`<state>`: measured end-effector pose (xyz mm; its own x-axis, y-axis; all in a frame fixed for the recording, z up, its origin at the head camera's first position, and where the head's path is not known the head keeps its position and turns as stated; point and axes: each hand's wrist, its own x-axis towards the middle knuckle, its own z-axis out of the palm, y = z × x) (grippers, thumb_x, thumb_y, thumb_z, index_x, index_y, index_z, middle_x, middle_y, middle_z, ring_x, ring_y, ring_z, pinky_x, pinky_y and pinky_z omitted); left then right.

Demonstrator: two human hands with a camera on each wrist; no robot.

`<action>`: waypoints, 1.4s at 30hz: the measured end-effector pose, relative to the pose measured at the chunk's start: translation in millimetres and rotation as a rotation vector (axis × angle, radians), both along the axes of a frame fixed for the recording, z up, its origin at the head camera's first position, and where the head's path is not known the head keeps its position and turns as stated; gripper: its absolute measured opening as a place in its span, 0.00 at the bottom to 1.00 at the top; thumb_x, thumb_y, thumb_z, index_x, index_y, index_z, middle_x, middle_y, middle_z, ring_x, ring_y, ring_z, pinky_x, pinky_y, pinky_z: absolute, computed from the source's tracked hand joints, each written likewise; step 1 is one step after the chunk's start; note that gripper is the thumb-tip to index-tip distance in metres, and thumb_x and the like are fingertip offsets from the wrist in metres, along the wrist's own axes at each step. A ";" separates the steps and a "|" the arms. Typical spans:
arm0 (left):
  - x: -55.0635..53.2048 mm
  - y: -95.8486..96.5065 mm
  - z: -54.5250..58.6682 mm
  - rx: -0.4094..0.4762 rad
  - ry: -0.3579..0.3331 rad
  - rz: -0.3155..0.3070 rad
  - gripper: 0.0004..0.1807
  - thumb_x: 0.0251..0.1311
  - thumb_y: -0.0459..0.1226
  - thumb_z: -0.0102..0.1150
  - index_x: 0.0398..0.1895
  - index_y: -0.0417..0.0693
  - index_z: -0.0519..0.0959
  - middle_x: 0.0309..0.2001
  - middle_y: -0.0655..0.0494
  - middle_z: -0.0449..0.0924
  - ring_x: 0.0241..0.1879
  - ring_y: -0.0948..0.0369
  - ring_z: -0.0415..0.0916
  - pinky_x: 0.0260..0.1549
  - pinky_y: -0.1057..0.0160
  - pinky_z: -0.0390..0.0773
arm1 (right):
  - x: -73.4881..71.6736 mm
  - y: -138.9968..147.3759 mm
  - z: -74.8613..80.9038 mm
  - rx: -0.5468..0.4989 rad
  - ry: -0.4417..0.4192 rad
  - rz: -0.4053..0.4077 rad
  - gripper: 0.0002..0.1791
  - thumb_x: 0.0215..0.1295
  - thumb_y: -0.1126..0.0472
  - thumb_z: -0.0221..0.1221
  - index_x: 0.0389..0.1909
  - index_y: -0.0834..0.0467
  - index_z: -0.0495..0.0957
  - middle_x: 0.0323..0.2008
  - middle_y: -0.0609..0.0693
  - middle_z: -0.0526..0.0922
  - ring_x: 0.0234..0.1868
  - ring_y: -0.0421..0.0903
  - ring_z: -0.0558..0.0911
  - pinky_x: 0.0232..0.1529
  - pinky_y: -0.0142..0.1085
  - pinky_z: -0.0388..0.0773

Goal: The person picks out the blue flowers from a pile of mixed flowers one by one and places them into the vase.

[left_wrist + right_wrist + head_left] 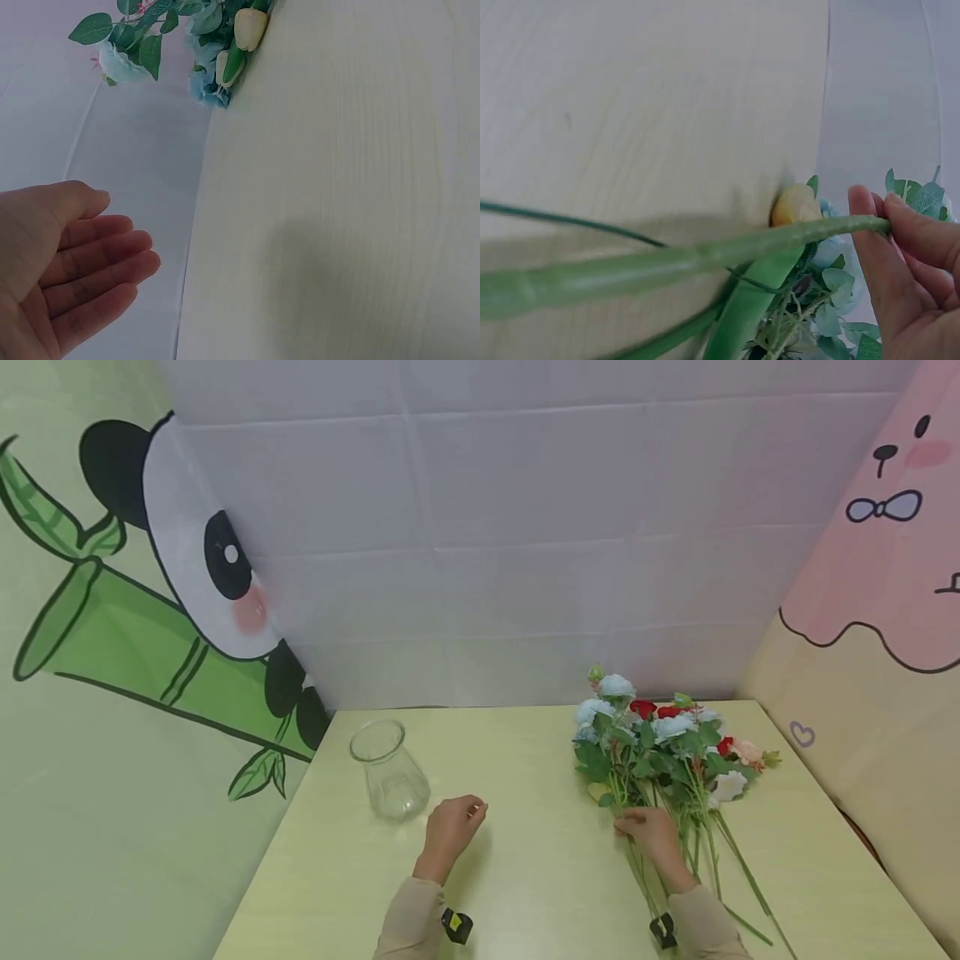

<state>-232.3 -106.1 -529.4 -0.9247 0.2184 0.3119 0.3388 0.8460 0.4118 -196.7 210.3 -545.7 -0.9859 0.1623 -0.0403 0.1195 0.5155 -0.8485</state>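
My right hand (654,837) pinches a green flower stem (652,270) between thumb and index finger, at the left side of a heap of artificial flowers (667,727). The right wrist view shows this stem crossing over other stems and a yellow tulip (795,204). Pale blue blooms (617,686) lie above the pinching fingers in the head view. My left hand (454,827) hovers over the table with nothing in it, its fingers loosely bent, as the left wrist view also shows. Just left of it stands a clear glass vase (397,781), upright with a flared rim.
The pale wooden table (525,877) meets a whitish cloth backdrop (480,593) at its far edge. Red, white and pink blooms spread right of my right hand, their long stems (750,877) reaching toward the near edge. Printed side panels (847,727) flank the table.
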 end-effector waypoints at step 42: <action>3.9 12.5 -4.5 0.221 -0.042 -0.069 0.10 0.60 0.40 0.56 0.40 0.48 0.82 0.30 0.56 0.85 0.30 0.62 0.81 0.30 0.67 0.79 | 7.9 -38.6 36.5 -0.126 0.326 -0.029 0.16 0.53 0.66 0.63 0.44 0.67 0.80 0.36 0.60 0.85 0.29 0.36 0.84 0.32 0.22 0.77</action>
